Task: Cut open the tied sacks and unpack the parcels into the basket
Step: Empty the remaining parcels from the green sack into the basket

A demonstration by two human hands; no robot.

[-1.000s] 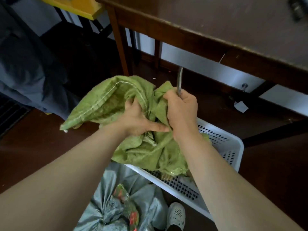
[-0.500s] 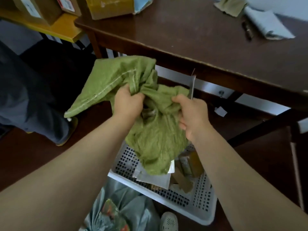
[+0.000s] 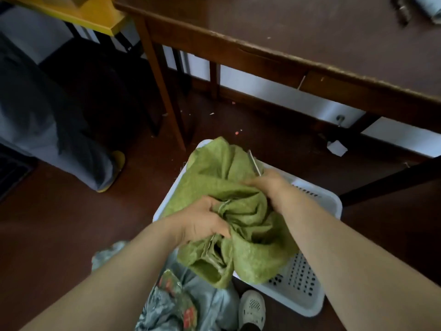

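A crumpled green woven sack (image 3: 229, 187) hangs bunched over the white perforated basket (image 3: 310, 287) on the floor. My left hand (image 3: 202, 218) grips the sack's near folds. My right hand (image 3: 267, 185) grips its far side together with a thin metal blade (image 3: 254, 163) that sticks up past the fingers. The sack covers most of the basket, so any parcels inside are hidden. A grey sack (image 3: 181, 299) with a red and green printed bag on it lies on the floor below my left forearm.
A dark wooden table (image 3: 310, 44) stands just behind the basket, one leg (image 3: 164, 99) close to its left corner. Another person's grey trouser leg and yellow shoe (image 3: 114, 168) are at the left. My white shoe (image 3: 251, 309) sits beside the basket.
Both hands have come down with the green sack, bunching it low over the basket. The parcels seen in the basket half a second ago are now covered.
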